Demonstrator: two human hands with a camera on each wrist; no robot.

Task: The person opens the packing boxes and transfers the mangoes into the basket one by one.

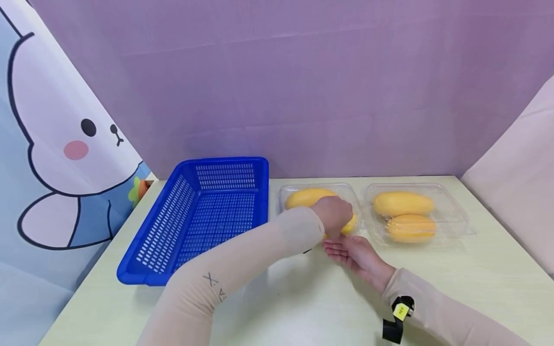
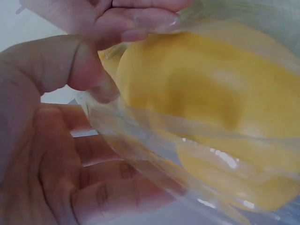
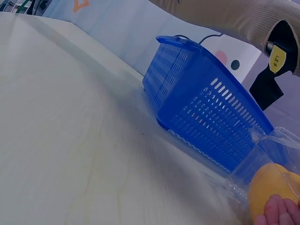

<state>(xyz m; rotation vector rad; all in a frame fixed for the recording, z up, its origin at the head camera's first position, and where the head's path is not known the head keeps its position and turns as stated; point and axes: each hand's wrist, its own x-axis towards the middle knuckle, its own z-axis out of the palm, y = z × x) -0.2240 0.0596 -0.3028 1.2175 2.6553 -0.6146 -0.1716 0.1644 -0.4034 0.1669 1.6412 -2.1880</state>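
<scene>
Left hand point(image 1: 332, 214) pinches the front edge of the left clear plastic clamshell point(image 1: 346, 192) — thumb on one side of the plastic, fingers on the other. Right hand point(image 1: 357, 254) palm-up at the same edge, fingers nearly straight, no grip. That clamshell sits on the worktop point(image 1: 298, 298) with yellow mangoes point(image 1: 308, 197) inside — between the blue mesh basket point(image 1: 225, 177) and a second two-mango clamshell point(image 1: 450, 218).
</scene>
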